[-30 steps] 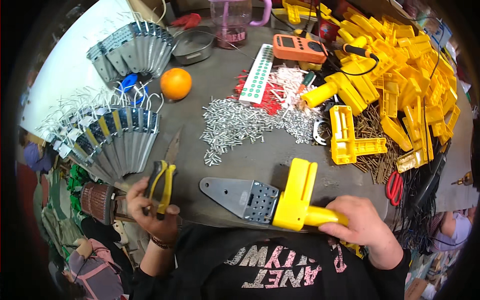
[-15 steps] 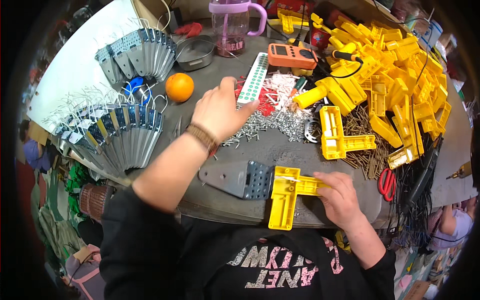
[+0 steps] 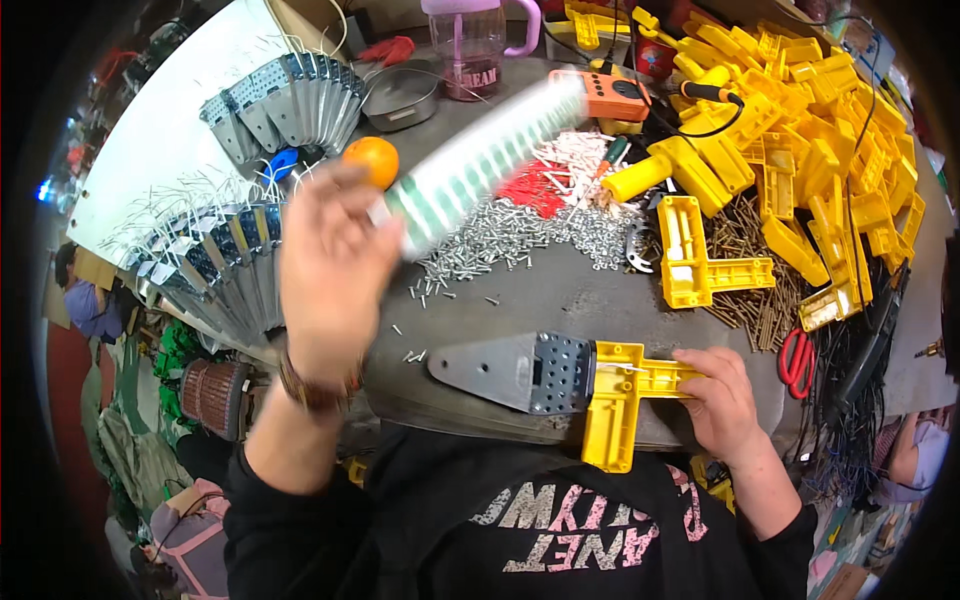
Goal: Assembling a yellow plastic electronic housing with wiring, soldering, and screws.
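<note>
A long white sheet with rows of green round dots is in my left hand. Motion smears both; the sheet slants from my fingers up over the screw pile. At the table's near edge my right hand grips the short arm of a T-shaped yellow plastic housing, which shows its hollow side. Against the housing's left side lies a grey metal blade-shaped plate with a dark, perforated end. A short white strip sits in the top of the housing.
Silver screws, red sleeves and white sleeves lie in heaps. A yellow housing pile, brown screws and red scissors are right. An orange and metal plates are left; a lidded cup stands behind.
My left hand has lifted the dotted sheet off the heaps and drawn it left and nearer. The housing and metal plate appear a little farther right, as the whole view has shifted.
</note>
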`<state>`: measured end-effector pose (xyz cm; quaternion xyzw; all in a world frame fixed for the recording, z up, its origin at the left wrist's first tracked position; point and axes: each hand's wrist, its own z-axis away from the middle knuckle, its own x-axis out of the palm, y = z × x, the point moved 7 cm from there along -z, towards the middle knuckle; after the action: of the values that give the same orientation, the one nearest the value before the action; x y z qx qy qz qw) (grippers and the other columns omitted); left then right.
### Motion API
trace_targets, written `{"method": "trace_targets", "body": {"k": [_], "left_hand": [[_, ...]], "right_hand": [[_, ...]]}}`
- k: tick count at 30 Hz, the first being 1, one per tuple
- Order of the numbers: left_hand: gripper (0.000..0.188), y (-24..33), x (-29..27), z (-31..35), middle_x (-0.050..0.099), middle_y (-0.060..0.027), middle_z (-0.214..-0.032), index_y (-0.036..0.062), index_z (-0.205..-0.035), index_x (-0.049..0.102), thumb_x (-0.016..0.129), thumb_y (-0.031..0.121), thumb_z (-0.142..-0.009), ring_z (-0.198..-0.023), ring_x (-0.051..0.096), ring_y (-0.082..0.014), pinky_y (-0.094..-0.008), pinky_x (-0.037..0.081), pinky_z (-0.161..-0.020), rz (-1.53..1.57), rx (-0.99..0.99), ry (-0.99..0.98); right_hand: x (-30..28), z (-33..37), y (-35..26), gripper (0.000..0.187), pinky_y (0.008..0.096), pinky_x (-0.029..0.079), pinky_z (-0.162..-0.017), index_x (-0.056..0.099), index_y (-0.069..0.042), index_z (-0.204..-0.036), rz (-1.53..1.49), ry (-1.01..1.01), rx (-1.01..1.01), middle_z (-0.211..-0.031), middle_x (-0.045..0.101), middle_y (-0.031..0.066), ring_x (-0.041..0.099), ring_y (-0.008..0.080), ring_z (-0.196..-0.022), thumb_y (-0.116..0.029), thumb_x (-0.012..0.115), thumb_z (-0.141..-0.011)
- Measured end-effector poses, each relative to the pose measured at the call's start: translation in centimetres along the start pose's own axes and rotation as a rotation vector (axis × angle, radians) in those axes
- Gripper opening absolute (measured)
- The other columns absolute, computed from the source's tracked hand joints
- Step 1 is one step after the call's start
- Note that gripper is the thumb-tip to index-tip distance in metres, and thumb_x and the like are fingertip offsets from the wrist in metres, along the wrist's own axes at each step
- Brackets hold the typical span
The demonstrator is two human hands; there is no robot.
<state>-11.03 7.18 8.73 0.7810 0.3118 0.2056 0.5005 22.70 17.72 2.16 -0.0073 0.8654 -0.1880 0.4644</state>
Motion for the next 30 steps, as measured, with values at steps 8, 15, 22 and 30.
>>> {"method": "trace_targets", "body": {"k": [8, 15, 22, 30], "left_hand": [[0.033, 0.7, 4.7, 8.1, 0.069, -0.0103, -0.093, -0.0001, -0.115, 0.053, 0.069, -0.004, -0.086, -0.08, 0.067, -0.0142, -0.0258, 0.053, -0.071, -0.041, 0.192, -0.258], [0.033, 3.9, 5.6, 8.0, 0.07, -0.0133, -0.093, 0.0013, -0.11, 0.059, 0.073, -0.005, -0.08, -0.076, 0.07, -0.0225, -0.0292, 0.055, -0.067, -0.06, 0.357, -0.308], [0.032, 3.4, 4.1, 8.5, 0.068, -0.0103, -0.092, -0.0006, -0.11, 0.058, 0.071, -0.005, -0.082, -0.076, 0.069, -0.0165, -0.0285, 0.055, -0.068, 0.027, 0.239, -0.213], [0.055, -2.7, -4.5, 0.7, 0.055, -0.0077, -0.111, 0.0016, -0.137, 0.034, 0.064, 0.013, -0.093, -0.094, 0.057, -0.013, -0.0287, 0.05, -0.08, -0.223, 0.058, 0.069]], "right_hand": [[-3.5, -9.2, -6.8, 0.035, 0.0456, 0.041, -0.093, 0.065, -0.01, -0.1, 0.048, 0.083, -0.104, -0.117, 0.064, 0.0084, 0.059, 0.0308, -0.106, -0.025, 0.079, -0.072], [-0.8, -12.6, -8.0, 0.03, 0.0407, 0.049, -0.083, 0.068, -0.009, -0.095, -0.276, 0.165, -0.207, -0.093, 0.067, 0.0034, 0.064, 0.0223, -0.085, -0.009, 0.082, -0.067], [-0.8, -13.4, -9.8, 0.027, 0.0397, 0.051, -0.078, 0.069, -0.01, -0.082, -0.209, 0.189, -0.323, -0.087, 0.068, 0.0028, 0.063, 0.0206, -0.078, -0.005, 0.075, -0.057], [-3.0, -10.4, -9.3, 0.016, 0.0432, 0.047, -0.082, 0.065, -0.01, -0.076, -0.071, 0.249, -0.182, -0.103, 0.067, 0.0079, 0.061, 0.0262, -0.088, -0.008, 0.079, -0.067]]}}
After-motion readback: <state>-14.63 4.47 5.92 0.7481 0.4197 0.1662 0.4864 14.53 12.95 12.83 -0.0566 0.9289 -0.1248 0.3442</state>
